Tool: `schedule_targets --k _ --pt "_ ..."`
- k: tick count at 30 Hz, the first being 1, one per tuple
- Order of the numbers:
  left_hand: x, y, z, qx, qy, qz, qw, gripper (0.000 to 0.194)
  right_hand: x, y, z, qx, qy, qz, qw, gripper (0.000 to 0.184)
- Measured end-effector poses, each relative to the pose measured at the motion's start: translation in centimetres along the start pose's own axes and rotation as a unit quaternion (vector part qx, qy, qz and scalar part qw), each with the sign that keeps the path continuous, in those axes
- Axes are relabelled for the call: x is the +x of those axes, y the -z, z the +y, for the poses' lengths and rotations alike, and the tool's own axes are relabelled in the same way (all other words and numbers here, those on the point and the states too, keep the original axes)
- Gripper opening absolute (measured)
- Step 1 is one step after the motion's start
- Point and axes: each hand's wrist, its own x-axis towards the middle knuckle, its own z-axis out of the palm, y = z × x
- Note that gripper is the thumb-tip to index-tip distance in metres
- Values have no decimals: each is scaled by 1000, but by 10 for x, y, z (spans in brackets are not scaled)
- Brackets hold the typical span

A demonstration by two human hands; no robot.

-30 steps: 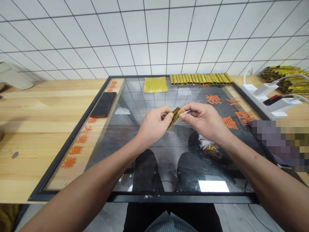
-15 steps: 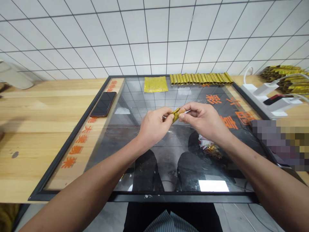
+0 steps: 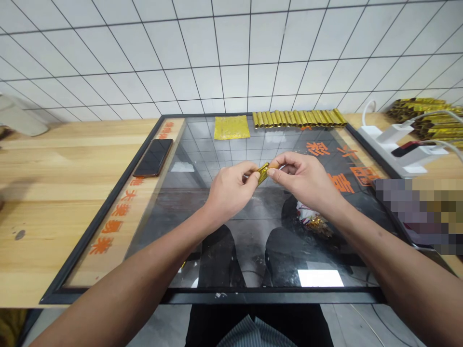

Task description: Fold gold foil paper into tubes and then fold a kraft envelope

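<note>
A small piece of gold foil paper (image 3: 263, 173) is pinched between both of my hands above the glass panel (image 3: 231, 250). My left hand (image 3: 231, 189) grips its lower left end with thumb and forefinger. My right hand (image 3: 303, 177) pinches its upper right end, fingers curled. A flat stack of gold foil sheets (image 3: 232, 127) lies at the far edge of the panel. Beside it, to the right, runs a row of several rolled gold foil pieces (image 3: 299, 117).
A black phone (image 3: 154, 157) lies on the panel's left strip with orange characters. A white power strip with chargers (image 3: 398, 140) and a heap of gold foil pieces (image 3: 427, 115) sit at the right. The wooden table (image 3: 54, 178) extends left; a white tiled wall stands behind.
The foil piece between my fingers has become shorter and more compact as both hands worked it. The hands stayed in nearly the same place; the view shifted slightly.
</note>
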Motion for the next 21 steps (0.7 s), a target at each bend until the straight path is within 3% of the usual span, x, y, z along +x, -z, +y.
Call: schedule_targets --k 21 --pt "-4 -2 9 93 33 -3 995 13 1 -5 1 52 -71 20 996 7"
